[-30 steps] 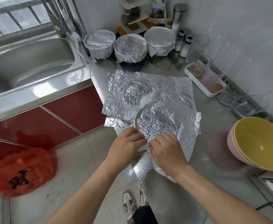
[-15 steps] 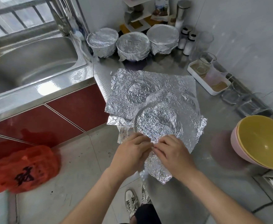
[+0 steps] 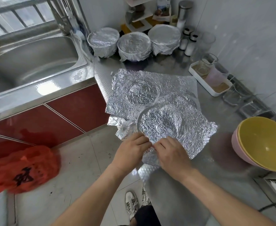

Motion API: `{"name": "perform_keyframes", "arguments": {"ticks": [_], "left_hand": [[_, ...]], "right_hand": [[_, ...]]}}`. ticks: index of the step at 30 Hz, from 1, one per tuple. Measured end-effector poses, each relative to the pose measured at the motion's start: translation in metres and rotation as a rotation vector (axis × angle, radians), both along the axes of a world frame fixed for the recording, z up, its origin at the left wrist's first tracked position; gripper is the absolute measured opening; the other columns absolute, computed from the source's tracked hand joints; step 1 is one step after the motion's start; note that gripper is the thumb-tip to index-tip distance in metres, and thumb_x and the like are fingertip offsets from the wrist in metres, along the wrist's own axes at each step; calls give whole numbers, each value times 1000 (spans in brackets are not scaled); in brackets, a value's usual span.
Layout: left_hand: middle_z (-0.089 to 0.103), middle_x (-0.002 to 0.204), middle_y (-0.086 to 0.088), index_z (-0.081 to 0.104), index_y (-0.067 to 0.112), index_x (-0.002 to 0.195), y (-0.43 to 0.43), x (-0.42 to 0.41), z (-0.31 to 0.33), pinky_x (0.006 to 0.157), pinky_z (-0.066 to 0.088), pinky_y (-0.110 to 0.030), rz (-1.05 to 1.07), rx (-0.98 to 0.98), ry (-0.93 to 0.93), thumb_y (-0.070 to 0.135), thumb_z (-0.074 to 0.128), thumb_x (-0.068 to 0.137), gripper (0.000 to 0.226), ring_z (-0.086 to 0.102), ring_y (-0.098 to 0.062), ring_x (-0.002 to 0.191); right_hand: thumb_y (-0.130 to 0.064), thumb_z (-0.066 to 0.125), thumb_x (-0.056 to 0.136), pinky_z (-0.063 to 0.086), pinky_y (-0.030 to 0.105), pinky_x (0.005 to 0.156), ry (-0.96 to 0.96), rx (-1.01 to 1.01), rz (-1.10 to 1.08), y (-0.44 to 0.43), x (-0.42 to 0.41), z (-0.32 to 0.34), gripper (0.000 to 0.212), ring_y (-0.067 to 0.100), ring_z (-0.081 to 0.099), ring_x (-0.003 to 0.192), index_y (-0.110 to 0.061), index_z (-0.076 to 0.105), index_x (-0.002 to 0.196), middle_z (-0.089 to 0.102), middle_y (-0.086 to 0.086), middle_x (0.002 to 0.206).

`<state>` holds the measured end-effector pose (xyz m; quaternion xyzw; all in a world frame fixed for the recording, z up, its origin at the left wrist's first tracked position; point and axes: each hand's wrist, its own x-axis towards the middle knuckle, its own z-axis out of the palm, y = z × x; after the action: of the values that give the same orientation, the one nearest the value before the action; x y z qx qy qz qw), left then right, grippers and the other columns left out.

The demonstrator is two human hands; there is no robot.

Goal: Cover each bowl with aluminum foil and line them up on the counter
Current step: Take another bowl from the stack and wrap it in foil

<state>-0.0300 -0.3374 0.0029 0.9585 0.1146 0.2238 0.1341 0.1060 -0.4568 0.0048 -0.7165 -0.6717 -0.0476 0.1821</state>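
The steel tabletop (image 3: 174,190) ran from the corner beside the sink (image 3: 55,88) down toward me, and everything the job needed sat on it. A pile of crinkled foil sheets took up the middle. The lower foil sheet (image 3: 134,88) lay flat with a round bowl mark pressed into it, and the top foil sheet (image 3: 174,128) lay askew over its near right corner with its front edge drooping past the tabletop's lip. Far to the right, well apart from the foil, the yellow bowl (image 3: 264,141) nested inside the pink bowl (image 3: 241,154), both bare. At the back, near the wall, three foil-covered bowls stood touching in a row: the left covered bowl (image 3: 103,41), the middle covered bowl (image 3: 134,46) and the right covered bowl (image 3: 164,39). Closest to me, the left grip (image 3: 132,147) and the right grip (image 3: 171,152) met at the front edge of the top foil sheet, fingers curled and pinching it. I could make out no bowl under that sheet. I judged the task a little past halfway: three bowls were wrapped and lined up, and two waited uncovered. The step in hand looked like peeling one sheet free, which would then have to go over a bowl taken from the stack.
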Motion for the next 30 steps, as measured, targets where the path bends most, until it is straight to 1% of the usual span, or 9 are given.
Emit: {"name": "perform_keyframes", "arguments": {"ticks": [3,6,8,10,14,18,21,24,30], "left_hand": [[71,96,-2,75,8,93,3,-2,2,91,45,-24,19,-13,-34,4,53,88,23,55,-19,100],[70,103,-1,75,10,98,4,-12,-4,93,49,-28,21,-46,5,7,53,93,22,59,-20,106],[70,108,1,74,11,102,6,-18,-9,92,51,-30,19,-68,53,9,59,92,19,60,-19,110],[69,111,2,73,14,105,8,-22,-11,89,53,-32,41,-86,92,10,66,90,17,59,-19,114],[68,112,1,73,15,104,3,-23,-2,88,53,-32,97,-131,88,12,64,90,16,58,-20,115],[67,104,2,73,18,101,-6,-14,7,84,48,-26,22,-117,78,20,65,90,14,58,-19,103],[67,96,3,75,20,93,-6,-8,4,73,51,-31,8,-107,81,22,64,89,12,58,-19,93],[68,90,4,76,19,89,-7,-7,2,68,51,-32,-3,-89,68,11,70,81,13,59,-20,86],[69,90,4,74,16,88,-8,-7,-4,73,48,-30,30,-113,59,-4,76,73,25,57,-21,88]], "right_hand": [[-5,43,89,48,31,63,32,22,-45,1,-9,4,23,20,53,70,-7,66,86,60,4,79],[-1,58,86,46,31,64,54,26,-116,0,-23,1,10,20,52,69,-8,66,87,59,4,78],[-2,68,82,45,31,64,97,2,-165,1,-32,-3,10,20,53,71,-9,66,89,59,3,80],[-10,68,84,47,33,65,149,-27,-187,2,-38,-4,9,19,54,76,-12,66,93,59,0,84],[-32,51,92,46,31,72,310,-38,-195,-4,-30,5,22,15,54,84,-19,66,101,59,-6,91],[-27,64,88,48,35,72,303,-41,-155,-15,-7,4,14,16,54,82,-17,69,97,58,-5,89],[-25,69,84,47,31,74,232,-72,-80,-18,0,-1,12,15,53,81,-17,69,92,58,-6,87],[-16,76,80,44,26,74,167,-64,-19,-17,3,-5,13,15,50,80,-14,68,91,59,-3,86],[0,76,76,40,28,58,88,-1,-26,-13,-3,-10,13,19,45,67,-8,66,78,52,2,71]]}}
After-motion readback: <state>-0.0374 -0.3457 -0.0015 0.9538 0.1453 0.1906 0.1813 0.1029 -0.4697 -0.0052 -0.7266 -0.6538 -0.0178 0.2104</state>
